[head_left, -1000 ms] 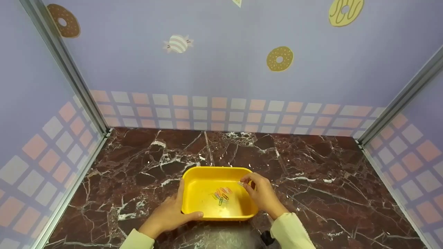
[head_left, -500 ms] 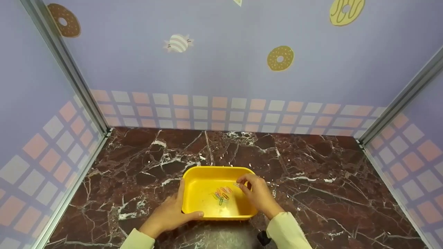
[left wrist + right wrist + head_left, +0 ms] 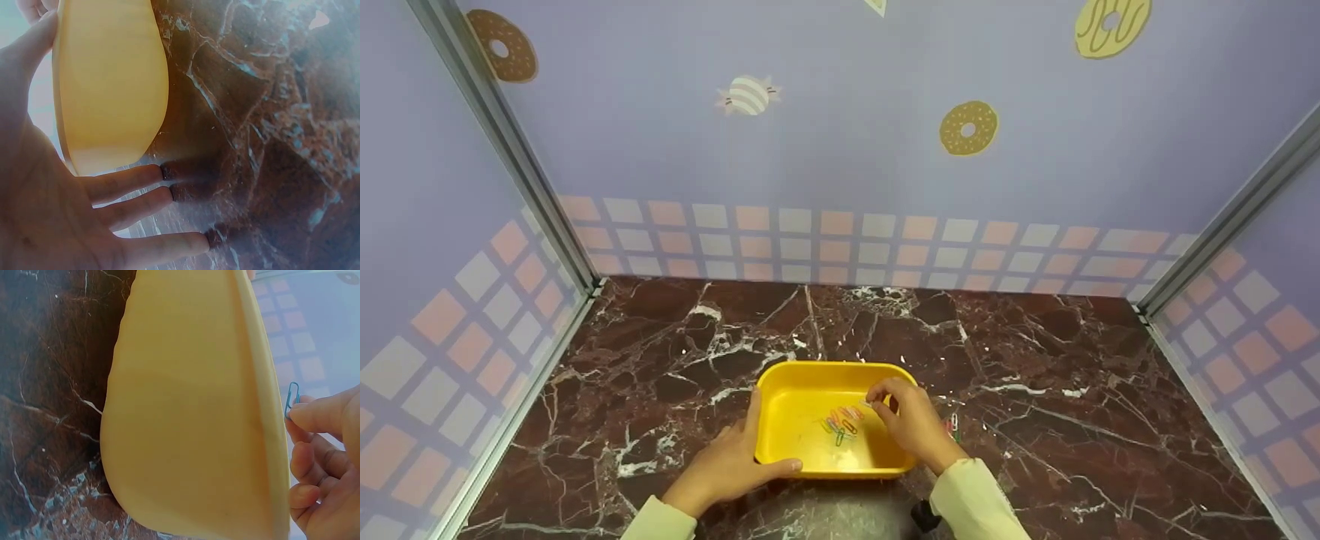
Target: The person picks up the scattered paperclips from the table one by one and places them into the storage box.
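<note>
A yellow plastic bin (image 3: 787, 390) sits on the marbled surface, with several coloured paper clips (image 3: 840, 425) lying inside. My left hand (image 3: 733, 457) spans the bin's near left corner, thumb along the front rim and fingers straight; in the left wrist view, several fingertips (image 3: 169, 193) reach to the surface beside the bin wall (image 3: 112, 84). Above the bin's right part, my right hand (image 3: 907, 420) pinches a light blue paper clip (image 3: 292, 400) between thumb and forefinger, seen just past the bin's rim in the right wrist view.
More paper clips (image 3: 955, 424) lie on the marbled surface (image 3: 1072, 450) outside the bin, partly behind the right hand. Patterned panels (image 3: 840, 172) stand at the back and both sides. A small black object (image 3: 925, 516) shows beside the right sleeve (image 3: 975, 499).
My right hand has moved left, further over the bin, with the paper clip pinched. Paper clips on the surface right of the bin have come into sight. The left hand stays put.
</note>
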{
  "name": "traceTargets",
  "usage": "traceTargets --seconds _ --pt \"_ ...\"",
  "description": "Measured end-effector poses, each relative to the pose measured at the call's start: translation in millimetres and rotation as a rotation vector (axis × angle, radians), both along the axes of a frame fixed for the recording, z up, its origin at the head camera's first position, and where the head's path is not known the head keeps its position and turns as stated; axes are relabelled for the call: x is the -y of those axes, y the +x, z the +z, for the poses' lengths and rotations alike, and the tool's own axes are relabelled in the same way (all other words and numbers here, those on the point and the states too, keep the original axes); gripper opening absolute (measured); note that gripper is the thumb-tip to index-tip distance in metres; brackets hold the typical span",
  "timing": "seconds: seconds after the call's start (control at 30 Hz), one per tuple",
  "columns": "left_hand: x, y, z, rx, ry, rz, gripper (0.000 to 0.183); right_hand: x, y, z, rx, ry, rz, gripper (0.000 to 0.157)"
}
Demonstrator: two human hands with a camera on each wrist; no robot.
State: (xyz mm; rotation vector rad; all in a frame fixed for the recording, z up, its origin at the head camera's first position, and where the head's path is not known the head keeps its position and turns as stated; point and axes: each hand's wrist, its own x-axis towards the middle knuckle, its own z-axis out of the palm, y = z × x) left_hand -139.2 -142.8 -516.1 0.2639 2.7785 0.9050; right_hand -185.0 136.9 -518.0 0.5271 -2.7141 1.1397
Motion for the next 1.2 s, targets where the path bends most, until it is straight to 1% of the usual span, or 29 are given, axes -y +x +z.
traceTargets --seconds 0.23,0.4,0.6,0.77,0.87,1.03,1.2 --pt "-0.6 0.6 0.9 0.027 -0.008 0.002 0.127 3.9 -1.1 -1.2 0.017 -0.013 0.019 0.008" --pt "-0.5 0.3 1.1 0.01 -0.005 -0.005 0.127 6.1 -1.6 -1.6 0.021 -0.017 0.035 0.01" --pt "-0.7 0.1 0.8 -0.013 -0.007 -0.005 0.128 7.8 -2.4 -3.7 0.029 -0.033 0.05 0.007" --pt "-0.5 0.3 0.5 0.002 -0.009 -0.008 0.128 7.0 -1.4 -3.1 0.091 -0.046 0.032 0.005" --pt "-0.1 0.1 0.5 0.005 -0.003 -0.011 0.128 5.9 0.0 -1.2 0.108 -0.053 0.008 0.006" --pt "0.5 0.4 1.1 0.025 0.007 -0.008 0.128 3.2 1.3 2.2 0.091 -0.046 -0.012 0.006" --pt "0.6 0.0 0.5 0.023 0.003 -0.006 0.128 -0.4 0.2 3.9 0.061 -0.021 -0.019 0.006"
